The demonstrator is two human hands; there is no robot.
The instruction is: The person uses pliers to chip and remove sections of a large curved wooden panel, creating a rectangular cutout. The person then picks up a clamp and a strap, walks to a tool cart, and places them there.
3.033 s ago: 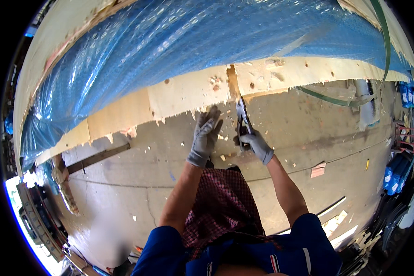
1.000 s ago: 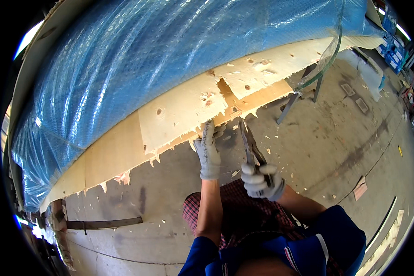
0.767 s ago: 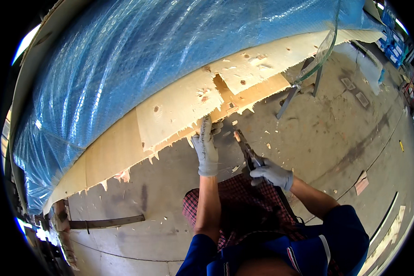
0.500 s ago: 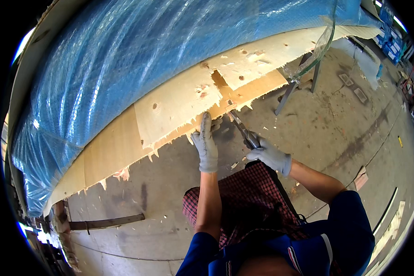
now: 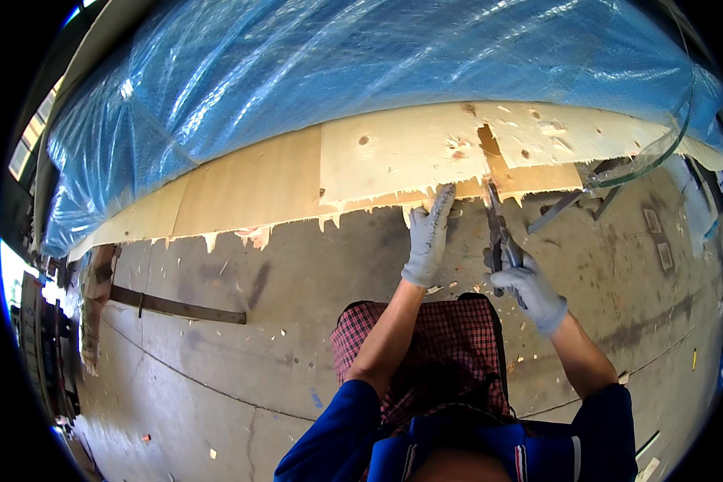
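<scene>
Concrete floor; right hand (image 5: 526,289), clenched on pliers (image 5: 496,229), now nearer veneer edge (image 5: 394,197).

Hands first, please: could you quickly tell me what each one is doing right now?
Left hand: open, fingers flat against the ragged edge of the wooden sheet.
Right hand: closed around the handles of the metal pliers.

Bare, stained concrete floor (image 5: 241,337) strewn with pale wood chips, cracked lower left; daylight bright, perhaps from an opening at left.
</scene>
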